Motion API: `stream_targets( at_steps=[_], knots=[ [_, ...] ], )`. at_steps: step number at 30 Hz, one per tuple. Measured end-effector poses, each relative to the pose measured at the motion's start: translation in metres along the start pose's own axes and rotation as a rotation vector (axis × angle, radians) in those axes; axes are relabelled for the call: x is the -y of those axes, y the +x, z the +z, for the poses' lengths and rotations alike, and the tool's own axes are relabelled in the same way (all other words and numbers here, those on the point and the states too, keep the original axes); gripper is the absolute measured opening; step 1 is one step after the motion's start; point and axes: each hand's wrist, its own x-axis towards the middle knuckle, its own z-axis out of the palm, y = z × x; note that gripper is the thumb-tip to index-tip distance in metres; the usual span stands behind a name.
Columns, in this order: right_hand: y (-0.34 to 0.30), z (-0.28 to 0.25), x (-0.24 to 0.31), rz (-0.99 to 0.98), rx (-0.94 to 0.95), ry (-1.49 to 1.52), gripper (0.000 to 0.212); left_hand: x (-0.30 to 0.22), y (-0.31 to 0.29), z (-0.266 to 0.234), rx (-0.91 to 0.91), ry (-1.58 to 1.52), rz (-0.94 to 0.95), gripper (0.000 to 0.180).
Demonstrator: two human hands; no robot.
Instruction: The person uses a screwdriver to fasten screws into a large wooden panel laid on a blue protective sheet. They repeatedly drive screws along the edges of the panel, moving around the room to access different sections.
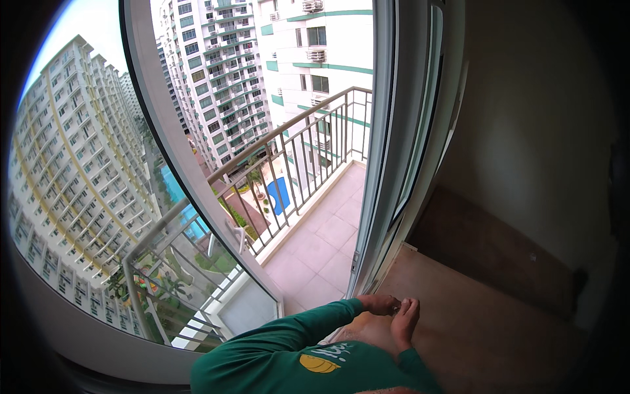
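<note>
My left hand reaches across from a green sleeve, its fingers curled. It meets my right hand in front of my body. The right hand's fingers are bent and pressed together, their tips against those of the left. Whatever lies between the fingertips, if anything, is too small to make out. Just beyond the hands stands the grey frame of a sliding door. A small latch plate shows low on its edge.
Left of the doorway is a fixed glass pane with a pale frame. Outside lie a tiled balcony floor and a metal railing, with tall buildings beyond. A brown floor and a plain wall are on the right.
</note>
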Motion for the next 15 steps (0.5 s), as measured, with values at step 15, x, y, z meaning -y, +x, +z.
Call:
stream_targets(
  at_steps=[15],
  knots=[
    [0.061, 0.013, -0.002, 0.117, 0.155, 0.473, 0.070, -0.029, -0.020, 0.033, -0.481, 0.001, -0.309, 0.050]
  ],
)
